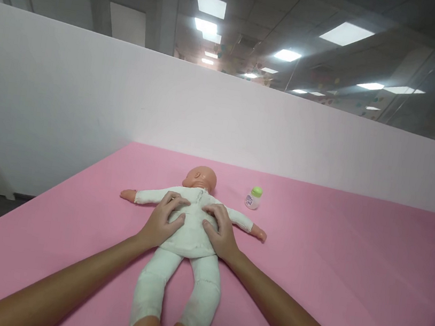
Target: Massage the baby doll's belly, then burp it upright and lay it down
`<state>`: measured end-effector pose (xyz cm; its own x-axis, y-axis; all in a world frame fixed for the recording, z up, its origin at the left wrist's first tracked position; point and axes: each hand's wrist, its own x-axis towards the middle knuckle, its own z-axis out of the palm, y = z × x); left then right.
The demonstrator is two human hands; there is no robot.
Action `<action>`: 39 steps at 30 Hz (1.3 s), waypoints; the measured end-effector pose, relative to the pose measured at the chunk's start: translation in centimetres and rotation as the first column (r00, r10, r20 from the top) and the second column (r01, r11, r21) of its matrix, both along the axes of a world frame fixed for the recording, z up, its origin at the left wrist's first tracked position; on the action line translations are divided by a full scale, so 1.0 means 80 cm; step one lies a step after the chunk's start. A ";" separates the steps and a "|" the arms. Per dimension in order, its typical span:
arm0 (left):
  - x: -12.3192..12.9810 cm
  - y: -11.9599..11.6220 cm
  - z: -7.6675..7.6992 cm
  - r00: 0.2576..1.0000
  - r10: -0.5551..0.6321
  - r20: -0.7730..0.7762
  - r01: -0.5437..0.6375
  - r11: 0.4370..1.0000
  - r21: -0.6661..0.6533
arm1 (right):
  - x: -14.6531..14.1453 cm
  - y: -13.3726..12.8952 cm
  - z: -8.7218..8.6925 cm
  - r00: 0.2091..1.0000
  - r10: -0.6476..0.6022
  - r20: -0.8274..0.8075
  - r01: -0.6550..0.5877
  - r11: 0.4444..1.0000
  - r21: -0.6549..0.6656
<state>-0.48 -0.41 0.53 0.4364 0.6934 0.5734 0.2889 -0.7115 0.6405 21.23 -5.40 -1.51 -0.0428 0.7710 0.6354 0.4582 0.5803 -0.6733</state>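
A baby doll (190,239) with a white cloth body lies stretched out, its bald head at the far end turned to the left. Its arms are spread to both sides, and its legs point toward me. My left hand (164,217) rests on the left side of the doll's torso, fingers apart and slightly bent. Opposite it, my right hand (222,230) lies on the right side of the torso, also with its fingers apart. Neither hand grips anything. The doll's feet are cut off by the lower edge of the view.
A small clear bottle (252,200) with a green cap stands to the right of the doll's head. Under everything is a pink padded surface (330,254). A white low wall (224,115) borders it at the back. At the left, the surface's edge drops toward a dark floor.
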 end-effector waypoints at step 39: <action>-0.003 0.002 -0.011 0.996 -0.033 0.087 0.037 0.999 -0.038 | -0.004 0.006 -0.014 0.999 0.030 -0.024 -0.030 0.999 -0.024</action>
